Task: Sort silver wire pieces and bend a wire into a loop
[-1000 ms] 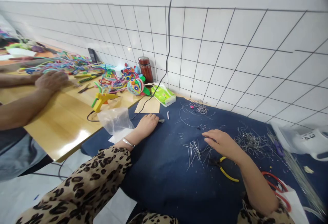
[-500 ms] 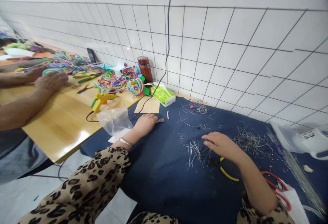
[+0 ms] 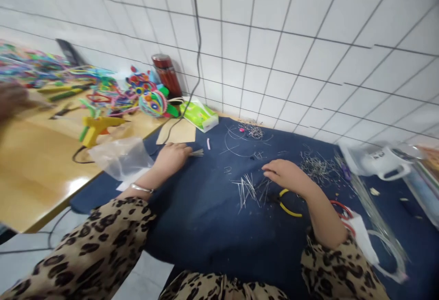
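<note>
My left hand (image 3: 174,159) is closed over a small bundle of short metal wires (image 3: 198,152), whose ends stick out past the fingertips on the dark blue cloth (image 3: 206,227). Fingers stretched forward, my right hand (image 3: 286,175) hovers over the cloth with nothing visible in it. Just left of and below its fingertips lie loose straight wires (image 3: 247,189), crossing one another. Yellow-handled pliers (image 3: 290,208) rest below my right wrist, their head hard to make out. A tangled heap of wire (image 3: 317,168) lies beyond that wrist.
To the left, a yellow glue gun (image 3: 94,128), a clear plastic bag (image 3: 118,156) and colourful craft pieces (image 3: 151,101) lie on the wooden table. A co-worker's hand (image 3: 12,99) shows at the left edge. Red-handled scissors (image 3: 341,211) and a white cup (image 3: 387,163) are at right.
The view has tilted down and turned right, so things appear higher and further left. My left hand keeps the wire bundle; my right hand stays near the loose wires.
</note>
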`<act>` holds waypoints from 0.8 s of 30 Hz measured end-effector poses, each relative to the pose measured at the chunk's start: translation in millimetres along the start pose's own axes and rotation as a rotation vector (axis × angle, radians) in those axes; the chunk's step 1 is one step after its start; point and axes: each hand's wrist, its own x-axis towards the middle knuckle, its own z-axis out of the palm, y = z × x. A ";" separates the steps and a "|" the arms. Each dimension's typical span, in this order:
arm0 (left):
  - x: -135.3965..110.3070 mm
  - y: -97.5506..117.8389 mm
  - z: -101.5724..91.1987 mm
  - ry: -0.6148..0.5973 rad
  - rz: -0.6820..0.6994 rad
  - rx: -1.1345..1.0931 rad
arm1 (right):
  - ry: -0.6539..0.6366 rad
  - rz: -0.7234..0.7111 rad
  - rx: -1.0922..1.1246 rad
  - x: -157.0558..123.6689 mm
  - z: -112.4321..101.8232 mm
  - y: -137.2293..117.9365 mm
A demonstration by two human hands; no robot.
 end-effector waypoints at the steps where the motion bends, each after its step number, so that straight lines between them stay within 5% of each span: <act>1: -0.3 -1.3 1.0 -0.005 -0.011 0.006 | -0.002 0.005 -0.009 -0.7 -0.3 1.1; 7: -5.4 9.8 -2.4 -0.011 -0.021 -0.071 | -0.058 0.096 -0.056 -12.2 5.4 9.9; 15: -27.2 111.7 -27.2 -0.373 0.170 -0.731 | -0.046 0.078 -0.035 -29.6 35.9 14.9; 24: -11.7 166.9 -37.4 -0.316 0.115 -0.810 | -0.002 -0.033 -0.127 -28.4 48.5 8.5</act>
